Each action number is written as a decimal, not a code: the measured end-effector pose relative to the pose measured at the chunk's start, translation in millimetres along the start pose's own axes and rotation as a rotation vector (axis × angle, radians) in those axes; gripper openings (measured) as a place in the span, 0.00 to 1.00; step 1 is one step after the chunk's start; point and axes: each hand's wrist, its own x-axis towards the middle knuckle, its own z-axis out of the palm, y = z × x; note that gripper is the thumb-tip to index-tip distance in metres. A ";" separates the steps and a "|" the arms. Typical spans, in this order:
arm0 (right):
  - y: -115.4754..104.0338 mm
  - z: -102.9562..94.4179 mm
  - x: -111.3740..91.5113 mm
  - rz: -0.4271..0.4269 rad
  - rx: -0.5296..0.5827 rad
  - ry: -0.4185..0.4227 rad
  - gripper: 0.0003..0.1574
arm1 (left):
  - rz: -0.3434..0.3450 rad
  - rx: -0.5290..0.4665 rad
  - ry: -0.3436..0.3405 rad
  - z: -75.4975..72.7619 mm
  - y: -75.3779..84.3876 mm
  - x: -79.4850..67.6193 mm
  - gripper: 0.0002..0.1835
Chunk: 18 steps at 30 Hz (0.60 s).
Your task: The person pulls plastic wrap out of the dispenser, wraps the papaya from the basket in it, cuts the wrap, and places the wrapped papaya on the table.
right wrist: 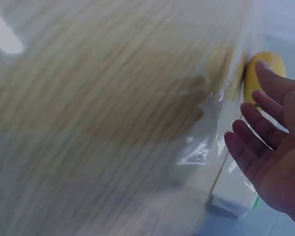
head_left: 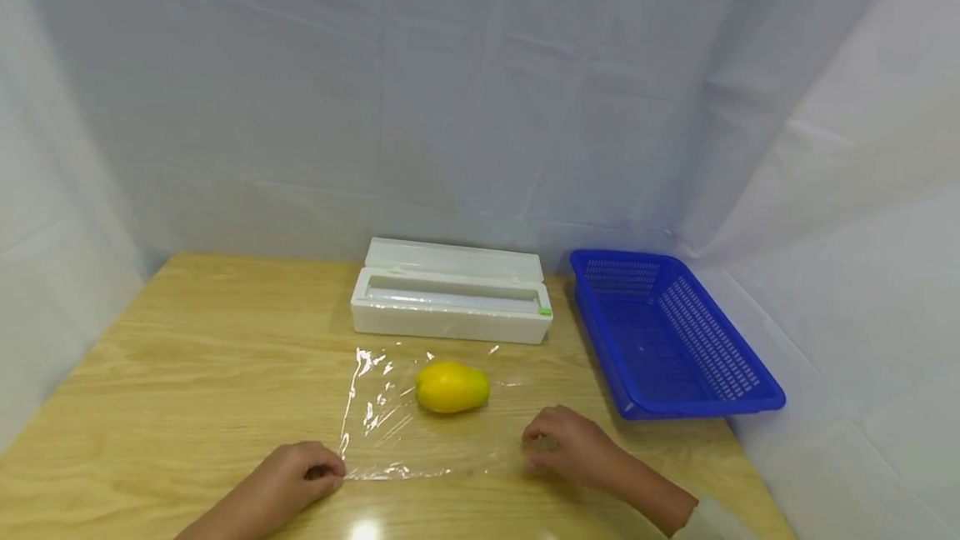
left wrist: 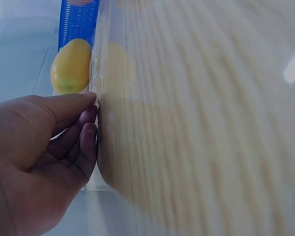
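Note:
A sheet of clear plastic wrap [head_left: 405,444] lies spread on the table, creased and shiny along its left side. On it rests a yellow mango [head_left: 452,387] with a greenish right end. My left hand [head_left: 300,472] pinches the wrap's near left corner between thumb and curled fingers; the left wrist view shows the thumb tip [left wrist: 90,97] at the film's edge. Beside the wrap's near right corner is my right hand [head_left: 567,445]. In the right wrist view its fingers [right wrist: 253,123] are loosely bent and spread, with nothing between them.
Behind the mango stands a white cling-film box [head_left: 450,323], lid raised, with a roll inside and a green slider [head_left: 545,311] at its right end. A blue plastic basket [head_left: 630,402] sits at the table's right edge. White sheeting [head_left: 450,107] hangs around the wooden table [head_left: 187,373].

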 end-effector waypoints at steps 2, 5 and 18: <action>4.0 2.5 -6.3 0.000 -0.081 -0.006 0.17 | 0.007 0.007 0.011 1.1 -0.3 0.2 0.03; 6.7 7.1 -13.0 0.021 -0.136 -0.014 0.15 | 0.008 0.016 0.023 2.3 -1.3 -0.1 0.03; 12.7 21.4 -22.4 -0.068 -0.201 0.114 0.03 | 0.014 0.028 0.031 1.8 -3.3 2.0 0.03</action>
